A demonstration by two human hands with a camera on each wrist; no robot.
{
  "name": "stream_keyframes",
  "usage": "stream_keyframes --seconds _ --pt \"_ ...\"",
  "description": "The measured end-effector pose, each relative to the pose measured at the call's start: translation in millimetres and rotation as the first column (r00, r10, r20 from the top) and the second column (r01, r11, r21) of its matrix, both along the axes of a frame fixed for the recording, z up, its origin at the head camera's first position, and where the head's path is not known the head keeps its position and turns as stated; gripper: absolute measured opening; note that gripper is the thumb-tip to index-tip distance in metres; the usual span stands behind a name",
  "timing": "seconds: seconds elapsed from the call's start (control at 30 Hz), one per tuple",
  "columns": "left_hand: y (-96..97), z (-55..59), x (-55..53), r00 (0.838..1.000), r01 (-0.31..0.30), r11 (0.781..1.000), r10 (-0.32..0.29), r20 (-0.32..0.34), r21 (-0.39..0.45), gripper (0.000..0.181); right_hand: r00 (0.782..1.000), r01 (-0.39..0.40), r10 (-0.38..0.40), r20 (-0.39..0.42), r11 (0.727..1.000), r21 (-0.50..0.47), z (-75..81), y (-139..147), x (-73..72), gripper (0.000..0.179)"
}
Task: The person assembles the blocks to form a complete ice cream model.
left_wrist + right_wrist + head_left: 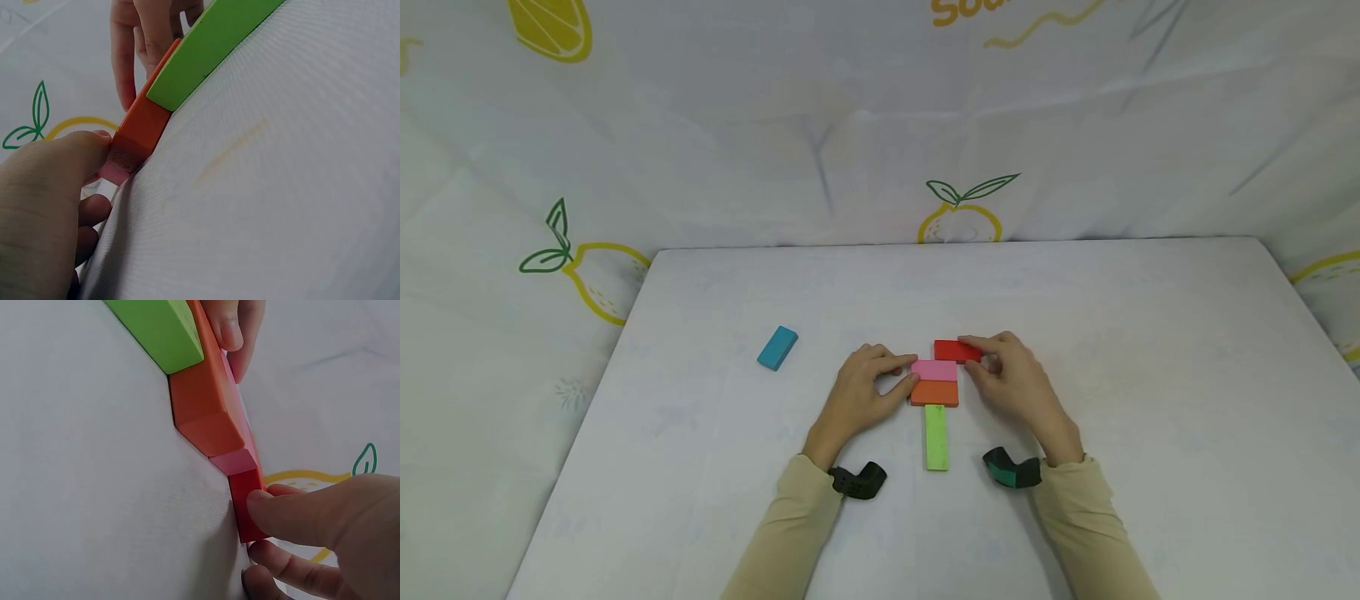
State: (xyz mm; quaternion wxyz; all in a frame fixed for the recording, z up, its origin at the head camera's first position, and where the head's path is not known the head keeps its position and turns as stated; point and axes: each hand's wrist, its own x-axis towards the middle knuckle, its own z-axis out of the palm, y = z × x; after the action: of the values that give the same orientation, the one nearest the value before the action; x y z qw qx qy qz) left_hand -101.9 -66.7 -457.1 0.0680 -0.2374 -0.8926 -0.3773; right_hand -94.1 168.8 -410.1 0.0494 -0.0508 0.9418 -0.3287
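Flat on the table lie coloured rectangular blocks joined edge to edge. A pink block [934, 371] lies against the far side of an orange block [935, 393], and a lime green block [936, 437] runs from the orange one toward the person. My left hand [865, 392] pinches the left end of the pink block between thumb and index finger. With thumb and index finger, my right hand [1015, 383] holds the right part of a red block [953, 351]. The red block meets the pink one's far side, offset to the right, as the right wrist view also shows.
A blue block [777, 348] lies by itself at the left, slanted. The white table [1150, 333] ends at a back edge, behind which hangs a white cloth [737, 150] with lemon prints. Each wrist wears a dark camera mount [859, 482].
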Motion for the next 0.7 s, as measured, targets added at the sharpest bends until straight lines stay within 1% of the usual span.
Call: stream_keyframes --seconds 0.23,0.4,0.5,0.7 --pt "-0.4 0.8 0.6 1.000 -0.003 1.000 0.003 0.013 -0.010 0.028 1.000 -0.019 0.019 -0.024 1.000 0.000 -2.4 -3 0.1 0.041" --pt "-0.4 0.8 0.9 1.000 -0.006 1.000 0.006 0.013 -0.012 0.028 0.999 -0.037 0.036 -0.040 0.999 -0.037 -1.9 3 -0.6 0.043" --pt "-0.2 0.4 0.8 1.000 -0.006 1.000 0.006 0.002 -0.006 0.028 0.999 -0.011 0.008 -0.046 0.998 -0.060 -0.4 7 -1.1 0.043" --pt "-0.1 0.7 0.4 1.000 0.002 1.000 -0.001 -0.024 0.004 0.027 0.998 0.065 -0.066 -0.012 0.995 -0.078 -1.1 6 -1.1 0.038"
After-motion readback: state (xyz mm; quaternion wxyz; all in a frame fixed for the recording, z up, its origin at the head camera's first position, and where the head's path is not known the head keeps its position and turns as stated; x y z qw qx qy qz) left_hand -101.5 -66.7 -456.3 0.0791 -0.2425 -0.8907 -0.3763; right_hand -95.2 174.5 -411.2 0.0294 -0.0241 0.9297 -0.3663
